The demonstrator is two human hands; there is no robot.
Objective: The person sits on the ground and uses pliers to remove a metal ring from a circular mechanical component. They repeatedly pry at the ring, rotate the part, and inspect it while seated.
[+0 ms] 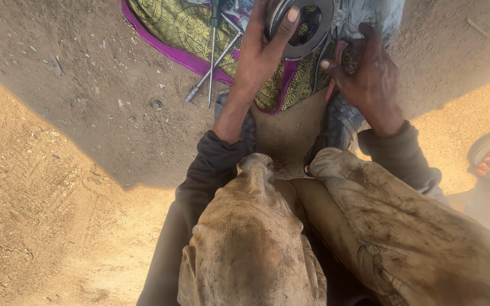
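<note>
Round metal part (307,22) cut off above.

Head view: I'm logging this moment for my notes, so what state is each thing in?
Round metal part: lifted off the ground, gripped at its rim.
Left hand: closed on the round metal part.
Right hand: fingers curled at the cloth, holding nothing that shows.
Patterned cloth: spread flat on the dirt.
Metal rods: lying on the cloth, ends on the ground.

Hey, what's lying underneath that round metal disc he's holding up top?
Under the round metal disc, gripped by the left hand, lies a green patterned cloth with purple edge on the dirt. The right hand rests beside it. Whatever sits directly beneath the disc is hidden.
</note>
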